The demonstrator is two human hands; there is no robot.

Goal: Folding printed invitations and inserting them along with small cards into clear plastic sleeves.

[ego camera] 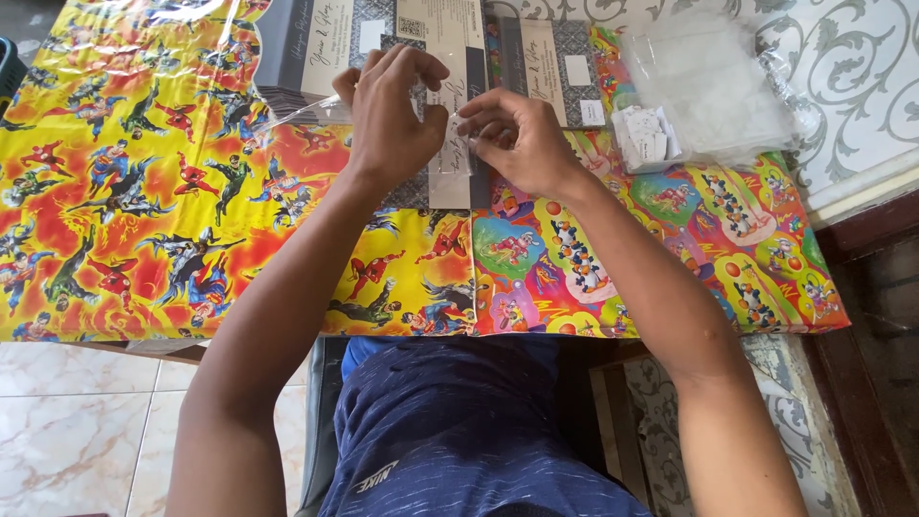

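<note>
My left hand point(388, 120) and my right hand point(517, 139) meet over a clear plastic sleeve point(450, 158) with a long card inside it. Both pinch the sleeve's upper part between thumb and fingers. The sleeve lies on a table covered with bright cartoon wrapping paper point(144, 191). Under my hands lies a grey and cream patterned card point(421, 38), partly hidden by my left hand. A loose clear plastic strip point(297, 113) sticks out to the left of my left hand.
More grey patterned cards point(555, 67) lie at the table's far edge. A pile of clear plastic sleeves point(708, 86) and small white paper pieces point(646, 134) sits at the far right. Marble floor point(77, 421) shows at the lower left, a dark wooden edge point(866, 316) at the right.
</note>
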